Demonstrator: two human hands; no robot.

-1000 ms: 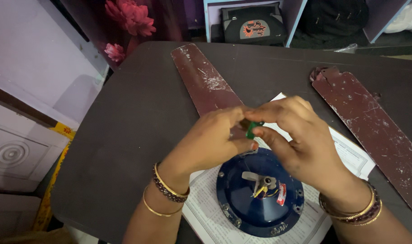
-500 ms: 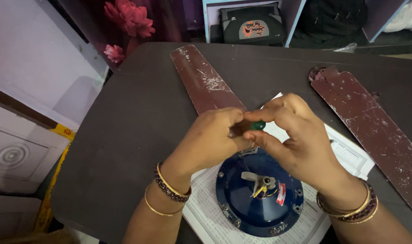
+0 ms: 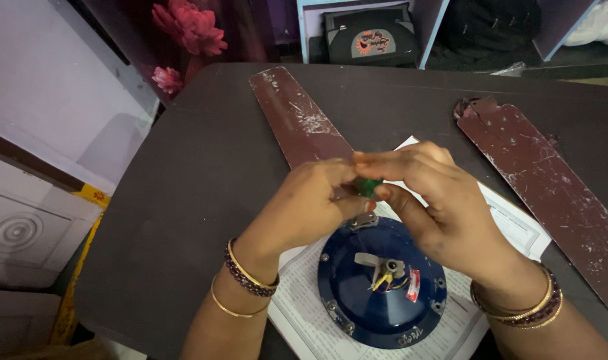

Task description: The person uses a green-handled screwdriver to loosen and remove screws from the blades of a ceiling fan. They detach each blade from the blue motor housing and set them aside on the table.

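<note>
green handle point(image 3: 368, 186) sits pinched between my left hand point(image 3: 304, 210) and right hand point(image 3: 444, 213), fingers clamped on it, above the blue motor point(image 3: 357, 300).

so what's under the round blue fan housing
Printed white paper lies under the blue fan housing, on the dark table. What the paper shows beneath the housing is covered. Both hands pinch a small green part above.

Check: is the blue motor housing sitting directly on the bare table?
No, the blue motor housing rests on printed paper spread over the dark table.
</note>
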